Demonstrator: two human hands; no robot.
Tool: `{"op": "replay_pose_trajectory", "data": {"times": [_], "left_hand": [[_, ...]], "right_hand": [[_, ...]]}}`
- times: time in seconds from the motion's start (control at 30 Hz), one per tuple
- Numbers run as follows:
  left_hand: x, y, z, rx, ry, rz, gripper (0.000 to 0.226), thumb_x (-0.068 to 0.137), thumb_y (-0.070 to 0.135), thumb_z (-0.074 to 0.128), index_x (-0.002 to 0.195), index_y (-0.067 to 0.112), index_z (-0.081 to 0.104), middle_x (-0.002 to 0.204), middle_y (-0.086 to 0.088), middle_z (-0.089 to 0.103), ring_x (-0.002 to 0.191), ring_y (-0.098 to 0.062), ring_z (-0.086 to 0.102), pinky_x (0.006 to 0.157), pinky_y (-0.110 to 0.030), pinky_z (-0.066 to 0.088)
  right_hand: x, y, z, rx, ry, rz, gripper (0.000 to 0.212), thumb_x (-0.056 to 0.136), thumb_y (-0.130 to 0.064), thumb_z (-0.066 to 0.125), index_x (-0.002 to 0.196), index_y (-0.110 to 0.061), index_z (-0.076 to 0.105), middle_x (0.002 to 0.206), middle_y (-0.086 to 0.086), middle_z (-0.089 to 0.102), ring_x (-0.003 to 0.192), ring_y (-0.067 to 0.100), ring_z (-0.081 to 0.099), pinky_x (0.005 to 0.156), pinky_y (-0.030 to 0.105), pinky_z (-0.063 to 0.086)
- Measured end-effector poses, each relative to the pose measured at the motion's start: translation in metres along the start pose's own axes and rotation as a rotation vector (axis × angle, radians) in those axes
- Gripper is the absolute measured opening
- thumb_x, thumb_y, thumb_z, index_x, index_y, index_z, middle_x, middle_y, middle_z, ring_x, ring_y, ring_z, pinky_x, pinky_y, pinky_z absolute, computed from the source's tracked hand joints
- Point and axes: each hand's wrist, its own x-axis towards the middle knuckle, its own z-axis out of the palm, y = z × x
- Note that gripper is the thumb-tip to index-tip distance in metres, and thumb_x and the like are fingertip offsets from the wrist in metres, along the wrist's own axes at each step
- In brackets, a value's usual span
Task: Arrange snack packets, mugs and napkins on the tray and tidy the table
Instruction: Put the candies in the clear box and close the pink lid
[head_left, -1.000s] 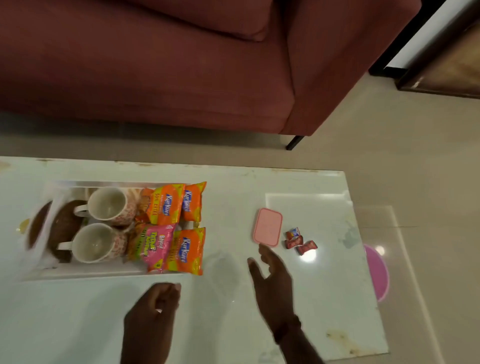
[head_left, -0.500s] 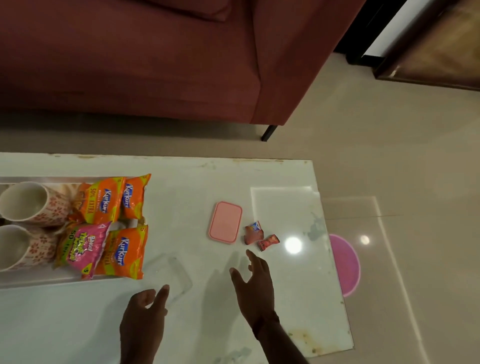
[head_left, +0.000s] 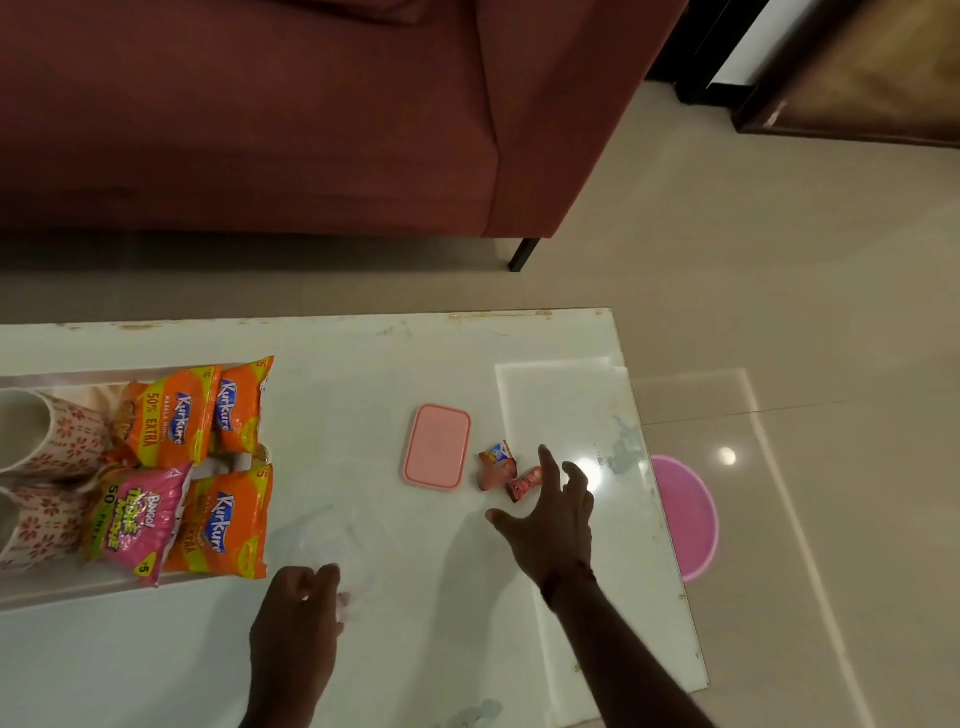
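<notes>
Since the frame half a second earlier, the right hand (head_left: 553, 519) has been carried forward to the small wrappers (head_left: 506, 470), and its fingertips now overlap the nearest one; whether it is touched cannot be told. Its grip is spread wide, with nothing held. The left hand (head_left: 296, 618) has been curled inward, and its fingers are pinched on the near edge of a clear plastic container (head_left: 332, 545), thin, see-through and faint against the glossy white bench (head_left: 363, 374).

The flat pink lid (head_left: 437, 447), a rounded rectangle with a raised rim, is seen just left of the crinkled red-orange wrappers. On the white tray (head_left: 78, 587) at the left, four shiny foil snack packets (head_left: 208, 467) are laid in two rows: three orange, one pink. Beside them, two ceramic mugs (head_left: 47, 441) with a red floral print are cut off by the picture's edge. A round pink bin (head_left: 691, 519) is seen on the polished floor beyond the bench's right edge.
</notes>
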Motion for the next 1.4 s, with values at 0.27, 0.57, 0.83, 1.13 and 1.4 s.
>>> {"op": "replay_pose_trajectory", "data": {"times": [0.27, 0.57, 0.83, 1.13, 1.4], "left_hand": [[0.012, 0.037, 0.003, -0.188, -0.144, 0.140, 0.015, 0.093, 0.016, 0.057, 0.096, 0.001, 0.058, 0.091, -0.014, 0.073, 0.084, -0.025, 0.074, 0.075, -0.044, 0.058], [0.024, 0.054, 0.000, -0.215, -0.163, 0.225, 0.024, 0.089, 0.016, 0.066, 0.095, 0.004, 0.046, 0.095, -0.020, 0.069, 0.079, -0.027, 0.075, 0.076, -0.049, 0.059], [0.036, 0.059, 0.003, -0.167, -0.169, 0.258, 0.024, 0.087, 0.021, 0.068, 0.098, 0.012, 0.049, 0.098, -0.019, 0.068, 0.085, -0.032, 0.072, 0.078, -0.053, 0.059], [0.040, 0.056, 0.009, -0.135, -0.181, 0.268, 0.031, 0.086, 0.026, 0.070, 0.102, 0.009, 0.048, 0.097, -0.020, 0.068, 0.087, -0.035, 0.071, 0.079, -0.057, 0.057], [0.044, 0.048, 0.016, -0.134, -0.180, 0.260, 0.027, 0.087, 0.021, 0.067, 0.102, 0.009, 0.047, 0.094, -0.017, 0.070, 0.085, -0.033, 0.072, 0.081, -0.055, 0.058]], "right_hand": [[0.040, -0.009, -0.002, -0.063, -0.151, 0.022, 0.104, 0.069, -0.042, 0.083, 0.151, -0.041, 0.020, 0.144, 0.004, 0.023, 0.128, 0.028, 0.026, 0.084, 0.030, 0.037], [0.056, -0.020, -0.001, -0.101, -0.157, 0.010, 0.073, 0.078, -0.029, 0.077, 0.140, -0.040, 0.041, 0.133, 0.005, 0.031, 0.118, 0.030, 0.034, 0.093, 0.042, 0.050], [0.059, -0.022, 0.001, -0.085, -0.099, -0.022, 0.030, 0.082, -0.019, 0.071, 0.110, -0.027, 0.062, 0.117, 0.005, 0.044, 0.099, 0.026, 0.038, 0.083, 0.029, 0.037], [0.056, -0.022, 0.000, -0.002, -0.097, 0.015, 0.043, 0.079, -0.020, 0.071, 0.119, -0.024, 0.058, 0.117, 0.006, 0.046, 0.110, 0.030, 0.045, 0.093, 0.032, 0.041], [0.054, -0.035, 0.008, -0.092, -0.192, -0.172, 0.062, 0.079, -0.030, 0.074, 0.134, -0.037, 0.049, 0.128, 0.003, 0.034, 0.116, 0.026, 0.034, 0.090, 0.023, 0.032]]}}
